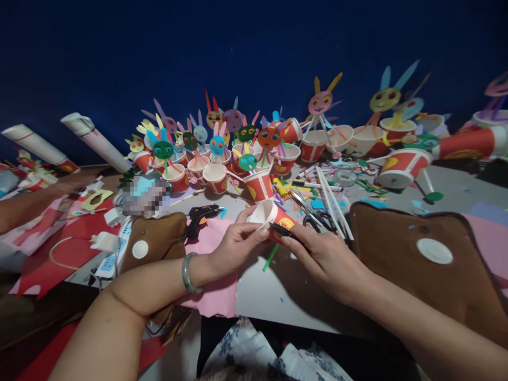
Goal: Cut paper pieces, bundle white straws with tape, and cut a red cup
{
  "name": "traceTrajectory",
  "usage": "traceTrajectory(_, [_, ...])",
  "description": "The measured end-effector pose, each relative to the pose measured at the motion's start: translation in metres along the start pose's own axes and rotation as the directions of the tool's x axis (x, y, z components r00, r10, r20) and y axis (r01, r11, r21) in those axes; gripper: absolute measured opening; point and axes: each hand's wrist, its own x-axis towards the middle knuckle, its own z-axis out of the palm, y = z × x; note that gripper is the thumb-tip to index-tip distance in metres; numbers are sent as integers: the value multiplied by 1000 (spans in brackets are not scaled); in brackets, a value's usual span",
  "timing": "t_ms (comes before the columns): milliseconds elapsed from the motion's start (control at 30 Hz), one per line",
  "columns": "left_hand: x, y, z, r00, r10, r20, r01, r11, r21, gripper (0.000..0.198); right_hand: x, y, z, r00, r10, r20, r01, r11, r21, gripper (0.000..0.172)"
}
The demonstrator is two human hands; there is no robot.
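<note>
In the head view my left hand (238,246) is closed on the rim of a red-and-white paper cup (286,218), tilted with its mouth toward the left. My right hand (323,254) grips a slim black tool (281,229) against the cup's side, near the rim; its exact kind is unclear. A green strip (270,258) sticks out below the cup. Under my left forearm lies pink paper (212,291). A black glue gun (198,218) rests just beyond my left hand. Scissors (317,217) lie past my right hand.
Paper cups with rabbit-faced figures (217,145) crowd the back of the table. Markers and scraps lie before them. Brown pads (428,275) flank the work spot, with a power strip (109,262) at left. Another person's arm (35,203) reaches in from the left.
</note>
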Motion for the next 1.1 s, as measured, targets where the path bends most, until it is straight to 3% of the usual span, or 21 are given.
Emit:
traceTrajectory(167, [-1,-4,0,999,5,41,-4,1000,-29,27,0,0,4,999,-20,-27,21,999,42,33])
traceTrajectory(400, [0,-8,0,998,57,5,-57,998,-10,27,-2,-1,7,995,-53,-81,59,996,65,29])
traceTrajectory(633, [-2,-4,-2,993,119,-26,-112,973,201,33,-1,0,10,994,-60,-95,71,991,113,29])
traceTrajectory(867, [9,2,-9,976,206,-78,-189,965,185,33,2,5,2,988,-81,-134,84,996,19,32])
traceTrajectory(1100, [15,5,-20,999,39,27,-39,999,-1,35,3,16,-10,928,-283,-241,247,954,-167,30])
